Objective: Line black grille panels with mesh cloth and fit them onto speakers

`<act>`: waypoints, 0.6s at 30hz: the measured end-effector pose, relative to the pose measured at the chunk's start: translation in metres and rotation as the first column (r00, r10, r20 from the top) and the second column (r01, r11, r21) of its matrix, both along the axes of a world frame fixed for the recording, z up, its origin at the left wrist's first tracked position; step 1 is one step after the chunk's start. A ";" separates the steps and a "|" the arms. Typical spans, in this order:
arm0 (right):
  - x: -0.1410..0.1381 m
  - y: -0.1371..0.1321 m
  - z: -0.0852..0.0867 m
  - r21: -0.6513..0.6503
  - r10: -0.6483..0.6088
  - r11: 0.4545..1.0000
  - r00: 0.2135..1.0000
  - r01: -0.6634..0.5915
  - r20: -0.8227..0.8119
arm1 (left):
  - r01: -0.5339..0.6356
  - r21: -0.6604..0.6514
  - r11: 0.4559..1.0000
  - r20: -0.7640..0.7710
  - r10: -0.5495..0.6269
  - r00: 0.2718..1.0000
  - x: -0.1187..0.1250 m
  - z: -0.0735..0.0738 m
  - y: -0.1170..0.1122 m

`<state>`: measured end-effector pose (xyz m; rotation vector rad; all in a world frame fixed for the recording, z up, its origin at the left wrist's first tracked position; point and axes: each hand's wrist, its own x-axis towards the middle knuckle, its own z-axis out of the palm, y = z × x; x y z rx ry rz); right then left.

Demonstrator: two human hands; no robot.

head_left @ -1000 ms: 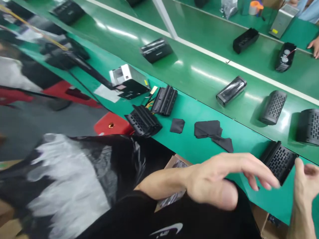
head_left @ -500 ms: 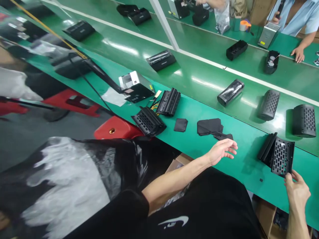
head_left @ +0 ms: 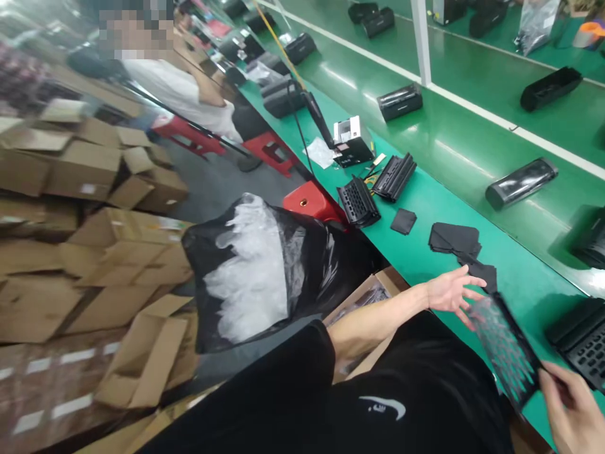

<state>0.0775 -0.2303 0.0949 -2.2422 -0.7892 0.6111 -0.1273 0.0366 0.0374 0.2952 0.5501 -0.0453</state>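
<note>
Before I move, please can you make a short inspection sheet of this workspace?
surface: green bench, glossy
job's things: perforated black housings, black foam pads
clutter: black bag with white material, beside the bench
hands: left hand open, above the bench; right hand at the lower end of a perforated panel
cables: thin black cable, yellow wires
surroundings: co-worker, red stools, stacked cardboard boxes
</note>
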 end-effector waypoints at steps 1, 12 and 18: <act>-0.008 0.025 -0.005 0.025 0.141 0.990 0.988 -0.140 -0.060 | 0.021 0.033 0.999 -0.007 -0.021 1.000 -0.007 -0.003 0.003; 0.023 0.192 -0.125 -0.085 0.273 0.959 0.961 -0.269 0.041 | -0.119 0.244 0.962 -0.258 0.183 0.949 -0.090 -0.047 -0.011; 0.045 0.187 -0.100 -0.081 0.323 0.944 0.946 -0.320 0.026 | -0.253 0.157 0.955 -0.277 0.289 0.916 -0.088 -0.059 -0.033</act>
